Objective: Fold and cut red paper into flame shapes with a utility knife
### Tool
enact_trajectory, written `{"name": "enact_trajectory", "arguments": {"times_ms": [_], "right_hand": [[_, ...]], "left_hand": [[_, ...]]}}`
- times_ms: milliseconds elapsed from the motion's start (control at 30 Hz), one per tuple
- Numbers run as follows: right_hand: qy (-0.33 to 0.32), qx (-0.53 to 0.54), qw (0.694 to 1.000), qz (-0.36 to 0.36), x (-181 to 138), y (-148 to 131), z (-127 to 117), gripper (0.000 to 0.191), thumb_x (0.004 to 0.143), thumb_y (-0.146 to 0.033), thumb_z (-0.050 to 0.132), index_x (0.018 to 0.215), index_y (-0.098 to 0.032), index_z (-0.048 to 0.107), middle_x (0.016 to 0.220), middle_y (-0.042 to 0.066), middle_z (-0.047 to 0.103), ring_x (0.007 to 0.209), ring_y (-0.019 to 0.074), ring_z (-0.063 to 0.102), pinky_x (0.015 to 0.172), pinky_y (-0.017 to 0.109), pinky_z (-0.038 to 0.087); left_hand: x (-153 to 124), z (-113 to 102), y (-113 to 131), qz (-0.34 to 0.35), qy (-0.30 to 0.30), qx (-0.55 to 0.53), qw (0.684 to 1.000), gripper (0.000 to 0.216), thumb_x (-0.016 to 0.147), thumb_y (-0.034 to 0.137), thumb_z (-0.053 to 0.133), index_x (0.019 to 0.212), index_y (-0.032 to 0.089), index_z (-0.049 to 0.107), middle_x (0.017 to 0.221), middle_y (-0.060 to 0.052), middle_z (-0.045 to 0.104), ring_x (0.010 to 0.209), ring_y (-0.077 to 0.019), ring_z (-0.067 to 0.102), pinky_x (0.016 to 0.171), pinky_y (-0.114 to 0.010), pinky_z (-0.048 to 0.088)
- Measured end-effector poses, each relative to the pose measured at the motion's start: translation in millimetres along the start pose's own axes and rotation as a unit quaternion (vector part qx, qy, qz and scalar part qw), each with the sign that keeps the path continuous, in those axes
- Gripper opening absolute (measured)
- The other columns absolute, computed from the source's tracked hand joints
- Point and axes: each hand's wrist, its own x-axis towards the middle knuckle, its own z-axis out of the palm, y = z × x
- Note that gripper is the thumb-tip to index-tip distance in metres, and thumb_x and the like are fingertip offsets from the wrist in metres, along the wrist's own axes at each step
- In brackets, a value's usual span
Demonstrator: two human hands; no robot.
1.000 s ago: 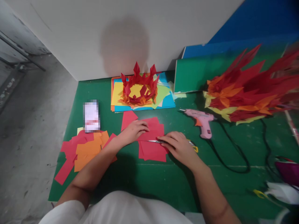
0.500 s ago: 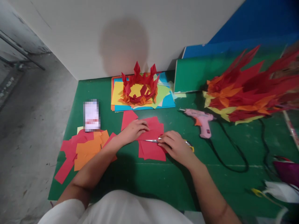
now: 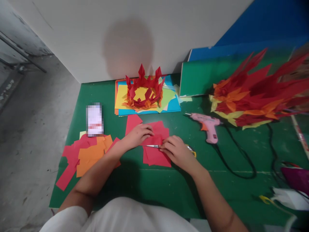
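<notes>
My right hand (image 3: 177, 150) is closed around the middle of a pair of scissors. Their metal blades (image 3: 152, 146) point left from under my fingers, and part of a yellow handle (image 3: 192, 150) shows behind the hand. Between the hands lies a folded red paper (image 3: 154, 140), its lower edge along the blades. Curled fingers of my left hand (image 3: 138, 134) hold this paper at its left; the fingertips are partly hidden. More red paper pieces (image 3: 156, 157) lie beneath the scissors, and another red piece (image 3: 132, 121) shows beyond my left hand.
A red-orange paper crown (image 3: 145, 102) stands on stacked coloured sheets (image 3: 120, 100). At right are a pink glue gun (image 3: 209, 125) with a black cord and a large flame-like paper piece (image 3: 260, 93). Left, a blurred-out phone-like rectangle (image 3: 94, 119) touches red and orange papers (image 3: 89, 156).
My right hand has slid a little to the left with the scissors, the blades now further along the red paper's edge. My left hand has stayed almost still.
</notes>
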Motion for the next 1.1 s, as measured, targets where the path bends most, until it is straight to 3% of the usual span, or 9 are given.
{"name": "enact_trajectory", "arguments": {"times_ms": [367,500,567,667,733,900,1000,1100], "right_hand": [[-0.007,0.090,0.996,-0.012,-9,4,-9,0.010,0.090,-0.022,0.054,0.084,-0.022,0.062,0.086,0.004,0.063,0.082,0.0166,0.054,0.073,0.033,0.042],[0.083,0.130,0.988,0.031,-16,12,-18,0.005,0.087,-0.021,0.057,0.089,-0.024,0.061,0.088,0.004,0.066,0.084,0.0183,0.060,0.075,0.035,0.047],[0.158,0.083,0.980,0.083,-19,19,-21,0.002,0.086,-0.023,0.058,0.087,-0.025,0.059,0.087,0.005,0.066,0.083,0.0205,0.061,0.074,0.037,0.047],[0.224,-0.022,0.962,0.153,-20,31,-22,0.003,0.086,-0.026,0.056,0.087,-0.025,0.059,0.086,0.006,0.065,0.083,0.0233,0.060,0.075,0.041,0.046],[0.220,-0.071,0.957,0.176,-20,37,-20,0.007,0.087,-0.027,0.054,0.091,-0.024,0.059,0.087,0.008,0.065,0.084,0.0245,0.060,0.075,0.041,0.046],[0.186,-0.124,0.955,0.197,-16,37,-12,0.015,0.088,-0.029,0.052,0.096,-0.020,0.060,0.096,0.011,0.065,0.088,0.0264,0.059,0.075,0.041,0.044],[0.180,-0.120,0.962,0.164,-10,26,-10,0.022,0.088,-0.028,0.051,0.107,-0.022,0.061,0.108,0.012,0.064,0.099,0.0276,0.058,0.083,0.042,0.041],[0.125,-0.071,0.985,0.099,-5,13,-6,0.035,0.091,-0.021,0.044,0.124,-0.026,0.053,0.121,0.009,0.062,0.112,0.0255,0.055,0.091,0.042,0.037]], "left_hand": [[0,0,-2,0.000,0.001,-0.023,1.000,0.022,0.092,0.016,0.048,0.095,0.018,0.069,0.105,-0.007,0.065,0.099,-0.0173,0.060,0.091,-0.033,0.046],[0,-1,-1,0.002,-0.002,-0.023,1.000,0.026,0.093,0.014,0.043,0.094,0.018,0.069,0.105,-0.008,0.065,0.100,-0.0171,0.060,0.092,-0.033,0.046],[-1,-3,2,0.001,-0.009,-0.016,1.000,0.025,0.094,0.018,0.043,0.098,0.018,0.068,0.106,-0.008,0.064,0.101,-0.0180,0.060,0.092,-0.034,0.046],[-3,-4,9,-0.003,-0.022,0.008,1.000,0.031,0.086,0.038,0.059,0.108,0.018,0.063,0.113,-0.011,0.061,0.107,-0.0239,0.057,0.095,-0.040,0.045],[-4,-3,15,-0.011,-0.032,0.029,0.999,0.049,0.077,0.046,0.067,0.115,0.017,0.059,0.117,-0.014,0.058,0.112,-0.0283,0.053,0.097,-0.045,0.044],[-7,-1,27,-0.023,-0.038,0.045,0.998,0.051,0.082,0.037,0.064,0.127,0.017,0.048,0.119,-0.016,0.056,0.115,-0.0295,0.051,0.097,-0.047,0.044],[-6,-1,30,-0.025,-0.051,0.059,0.997,0.053,0.082,0.033,0.065,0.128,0.014,0.046,0.119,-0.017,0.056,0.114,-0.0296,0.053,0.094,-0.045,0.046],[-6,-2,32,-0.017,-0.072,0.075,0.994,0.046,0.083,0.029,0.063,0.124,0.014,0.049,0.114,-0.016,0.060,0.108,-0.0282,0.057,0.090,-0.042,0.048]]}}
